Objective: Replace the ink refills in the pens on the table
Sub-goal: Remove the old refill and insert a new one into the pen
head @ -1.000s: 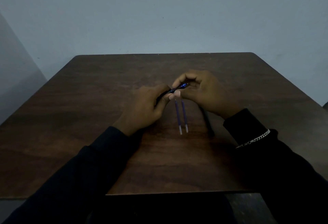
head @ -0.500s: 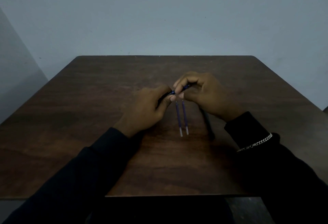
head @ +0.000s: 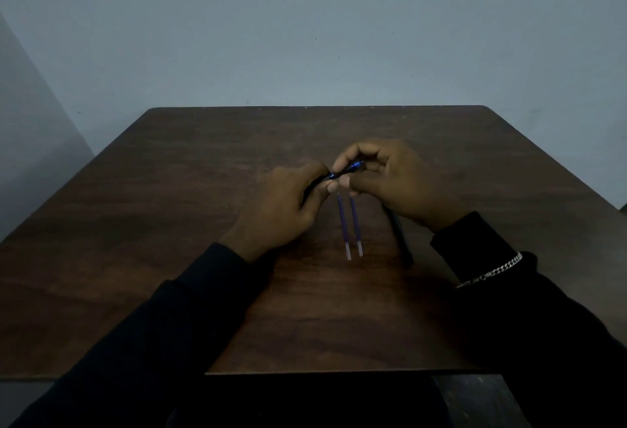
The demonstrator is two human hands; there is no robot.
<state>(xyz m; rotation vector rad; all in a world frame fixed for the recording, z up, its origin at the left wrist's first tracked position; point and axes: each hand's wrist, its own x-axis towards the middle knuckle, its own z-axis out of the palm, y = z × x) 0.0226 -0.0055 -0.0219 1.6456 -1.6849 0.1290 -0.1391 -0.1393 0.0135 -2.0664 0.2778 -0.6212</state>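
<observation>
Left hand (head: 281, 207): closed around the dark barrel end of a blue pen (head: 342, 171).
Right hand (head: 393, 180): fingertips pinched on the pen's blue tip end; thumbs nearly touching.
Refills (head: 349, 224): two thin purple tubes, side by side on the table (head: 203, 156), just below the hands.
Second pen (head: 398, 231): dark, lying under the right wrist.
Bracelet (head: 492, 271): silver chain over the right sleeve.

Bare room, dark wooden table (head: 203, 190), plain wall (head: 305, 27)
</observation>
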